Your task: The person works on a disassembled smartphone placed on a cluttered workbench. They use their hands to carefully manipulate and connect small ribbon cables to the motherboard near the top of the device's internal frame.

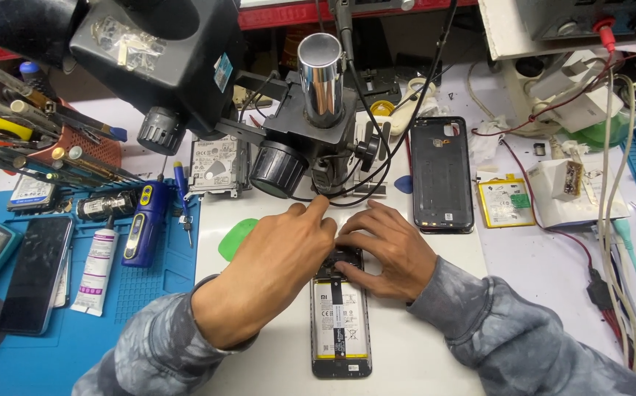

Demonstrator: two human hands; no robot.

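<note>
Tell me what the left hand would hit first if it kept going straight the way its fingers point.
Probably the black microscope base: the left hand points up and away over the opened phone, though depth is hard to judge.

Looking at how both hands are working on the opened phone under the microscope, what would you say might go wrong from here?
1. Both the left hand and right hand press at the top of the opened phone; a slip might stress its exposed battery.
2. The black cables hang just behind the fingers and could snag.
3. The back cover lies close to the right hand and could get knocked.
</note>
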